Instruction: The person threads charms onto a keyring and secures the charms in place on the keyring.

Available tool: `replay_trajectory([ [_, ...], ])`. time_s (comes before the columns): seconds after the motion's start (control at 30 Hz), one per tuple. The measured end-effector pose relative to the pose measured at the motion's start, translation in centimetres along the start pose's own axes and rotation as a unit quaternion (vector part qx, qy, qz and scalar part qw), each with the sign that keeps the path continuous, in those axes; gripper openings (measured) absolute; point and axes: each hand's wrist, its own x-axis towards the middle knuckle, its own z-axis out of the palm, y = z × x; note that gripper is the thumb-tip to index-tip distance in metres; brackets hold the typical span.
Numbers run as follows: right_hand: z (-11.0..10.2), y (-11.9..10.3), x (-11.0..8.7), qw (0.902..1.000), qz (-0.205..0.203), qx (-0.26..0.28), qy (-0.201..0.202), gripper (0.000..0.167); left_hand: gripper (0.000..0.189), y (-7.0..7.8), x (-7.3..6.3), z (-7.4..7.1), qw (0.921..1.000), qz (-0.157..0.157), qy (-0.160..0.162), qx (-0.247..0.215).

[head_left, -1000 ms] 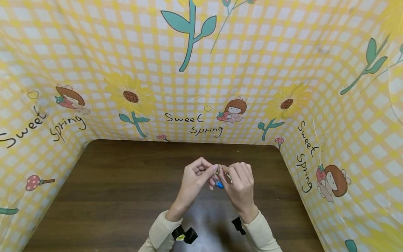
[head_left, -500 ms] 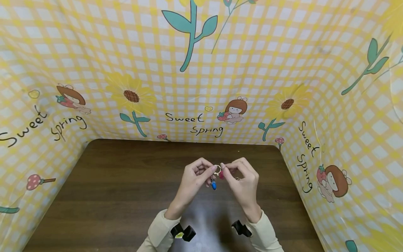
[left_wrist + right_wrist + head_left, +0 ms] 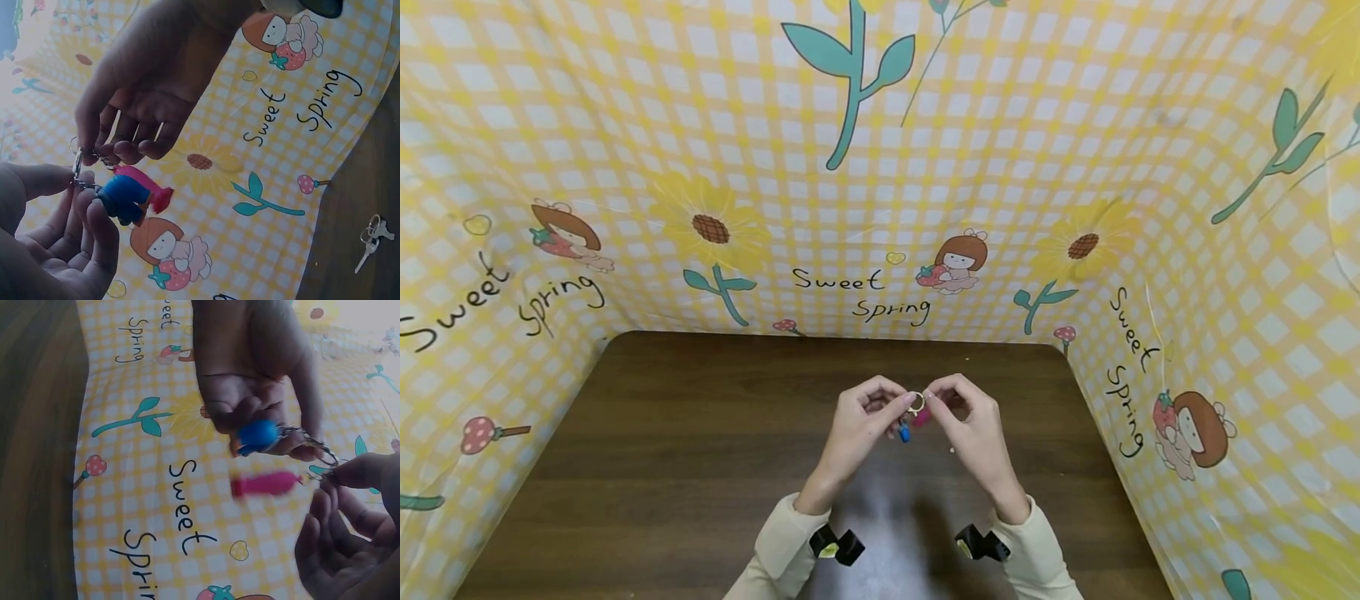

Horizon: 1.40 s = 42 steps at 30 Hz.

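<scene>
My left hand [image 3: 863,423] pinches a gold-toned key ring [image 3: 917,403] held above the table. My right hand [image 3: 972,427] pinches the ring's other side, fingertips close to the left ones. Two small figure-like charms dangle from it on short chains. The blue charm [image 3: 122,197] hangs by the left fingers; the pink charm [image 3: 267,483] hangs on the right hand's side and is blurred in the right wrist view. Just what the right fingertips grip, ring or clasp, is too small to tell. Below, two keys on a small ring [image 3: 374,240] lie on the table, mostly hidden in the head view.
The dark wooden table [image 3: 700,467] is enclosed at the back and sides by a yellow checked cloth [image 3: 850,208] with printed flowers and figures. Black wrist cameras [image 3: 837,546] are strapped over light sleeves.
The right hand has shifted and turned, and its fingertips stand a little apart from the left ones. The pink charm has come into view. The blue charm has swung left to hang down.
</scene>
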Motion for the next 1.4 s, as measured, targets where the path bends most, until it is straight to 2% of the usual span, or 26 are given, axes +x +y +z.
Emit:
replay_trajectory([
  [0.13, -0.3, 0.3, 0.3, 0.9973, 0.057, 0.014, -0.043, 0.004, 0.015, -0.6, 0.3, -0.4, 0.9996, -0.015, -0.015, 0.018],
  [0.23, -0.4, 0.6, 0.6, 0.9929, 0.096, 0.019, -0.068, 0.007, 0.013, -1.0, 0.6, -0.9, 0.9995, -0.014, -0.02, 0.02],
  [0.37, -0.6, 1.6, 1.1, 0.9885, 0.128, 0.009, -0.079, 0.009, 0.012, -1.4, 1.1, -1.6, 0.9998, -0.008, -0.005, 0.016],
  [0.57, -1.1, 4.4, 1.9, 0.9766, 0.198, -0.004, -0.084, 0.009, 0.011, -1.7, 1.3, -2.5, 0.9994, -0.03, 0.02, 0.001],
  [0.67, -1.4, 5.7, 2.4, 0.9699, 0.23, 0.005, -0.08, 0.01, 0.011, -1.9, 1.2, -2.9, 0.9988, -0.041, 0.026, -0.003],
  [0.8, -1.7, 7.6, 2.9, 0.9649, 0.25, 0.038, -0.071, 0.011, 0.011, -2.2, 1.2, -3.3, 0.9981, -0.052, 0.033, -0.007],
  [1.0, -2.2, 10.6, 3.3, 0.9626, 0.257, 0.065, -0.058, 0.011, 0.011, -2.5, 1.1, -4.0, 0.9978, -0.05, 0.043, -0.004],
  [1.2, -2.1, 14.1, 2.9, 0.9571, 0.274, 0.079, -0.05, 0.013, 0.012, -2.7, 0.9, -4.2, 0.9973, -0.063, 0.039, -0.002],
  [1.4, -2.0, 17.6, 2.0, 0.9455, 0.291, 0.144, 0.018, 0.016, 0.012, -2.7, 0.8, -4.2, 0.9974, -0.063, 0.035, -0.003],
])
